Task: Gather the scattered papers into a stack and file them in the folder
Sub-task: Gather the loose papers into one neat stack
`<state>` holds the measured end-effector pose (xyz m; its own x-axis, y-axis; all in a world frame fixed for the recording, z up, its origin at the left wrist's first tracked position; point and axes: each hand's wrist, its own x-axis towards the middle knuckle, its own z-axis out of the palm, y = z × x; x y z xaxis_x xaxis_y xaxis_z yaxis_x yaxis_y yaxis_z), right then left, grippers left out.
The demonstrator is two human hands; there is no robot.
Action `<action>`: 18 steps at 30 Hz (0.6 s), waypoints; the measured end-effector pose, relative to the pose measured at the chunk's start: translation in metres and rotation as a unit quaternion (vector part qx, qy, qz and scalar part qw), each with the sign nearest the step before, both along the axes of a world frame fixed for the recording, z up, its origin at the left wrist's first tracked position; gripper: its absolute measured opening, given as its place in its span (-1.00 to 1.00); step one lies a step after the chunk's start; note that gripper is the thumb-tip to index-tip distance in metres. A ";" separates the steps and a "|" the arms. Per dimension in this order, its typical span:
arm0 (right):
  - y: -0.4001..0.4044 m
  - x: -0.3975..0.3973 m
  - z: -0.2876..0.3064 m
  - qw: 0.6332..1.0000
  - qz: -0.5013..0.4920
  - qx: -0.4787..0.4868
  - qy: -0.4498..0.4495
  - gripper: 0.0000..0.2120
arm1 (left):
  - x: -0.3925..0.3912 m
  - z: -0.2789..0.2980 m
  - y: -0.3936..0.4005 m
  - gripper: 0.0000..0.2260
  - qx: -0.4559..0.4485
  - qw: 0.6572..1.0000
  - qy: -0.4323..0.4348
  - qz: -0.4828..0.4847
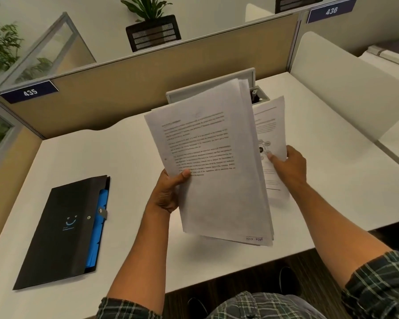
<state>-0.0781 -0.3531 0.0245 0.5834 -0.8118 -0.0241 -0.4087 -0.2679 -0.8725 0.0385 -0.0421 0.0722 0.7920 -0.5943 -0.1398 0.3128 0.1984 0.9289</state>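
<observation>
My left hand (168, 192) grips a stack of printed papers (212, 162) by its left edge, thumb on top, and holds it tilted above the white desk (129, 157). Just right of the stack, my right hand (288, 166) pinches a single printed sheet (272, 125) with a diagram, partly hidden behind the stack. A black folder (62, 231) with blue inner dividers and a snap tab lies closed on the desk at the left, apart from both hands.
A grey cable box (207, 88) with an open slot sits at the desk's back edge behind the papers. Beige partition walls (115, 93) close off the back and left. A white divider (346, 88) stands at the right. The desk's front edge runs near my body.
</observation>
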 end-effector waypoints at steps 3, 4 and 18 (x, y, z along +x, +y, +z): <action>0.010 0.006 0.016 0.994 0.090 0.047 -0.050 -0.59 | 0.004 -0.001 0.003 -0.16 -0.044 0.999 0.011 -0.007; 0.015 0.007 0.022 0.986 0.127 0.075 -0.071 -0.54 | 0.004 -0.001 0.004 -0.17 -0.054 0.998 0.017 -0.012; 0.042 0.030 0.059 0.853 0.437 0.263 -0.109 -0.28 | 0.003 -0.010 0.006 -0.37 -0.069 0.992 0.067 0.080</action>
